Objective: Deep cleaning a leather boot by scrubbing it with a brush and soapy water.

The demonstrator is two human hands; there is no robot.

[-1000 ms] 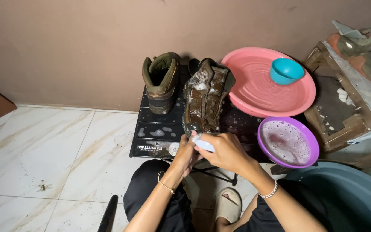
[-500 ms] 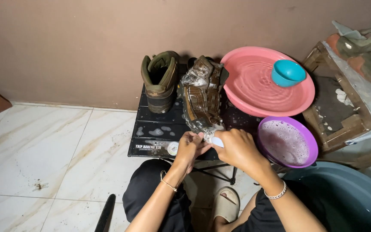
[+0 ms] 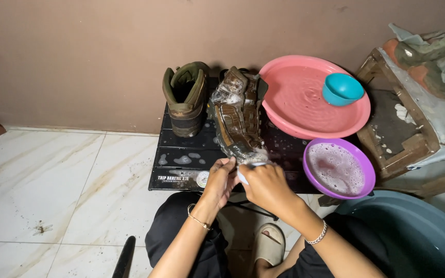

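**A:** Where does the soapy boot lie from the hands?

**B:** The soapy brown boot [image 3: 238, 119] lies on its side on a low black table [image 3: 181, 172], directly ahead of both hands. Its long axis runs away from the person, toe end nearest, opening toward the wall. The left hand [image 3: 219, 180] is closed on the toe end, fingers curled around its edge. The right hand [image 3: 264, 186] sits just beside it, fingers wrapped around a small white brush [image 3: 244, 174] that touches the foamy toe. Both hands are equally near the boot.

**A:** What else is close by?

**B:** Beyond the left hand, a second olive-brown boot [image 3: 185, 98] stands upright, dry-looking, heel toward the person. Beyond the right hand is a wide pink basin [image 3: 305, 110] with a teal bowl [image 3: 342, 88] in it. Just to the right of the right hand sits a purple bowl [image 3: 340, 168] of suds.

**A:** Any labels?

**B:** A strip of white lettering [image 3: 172, 178] runs along the table's near edge, left of the left hand, with a small round pale sticker [image 3: 202, 178] beside it.
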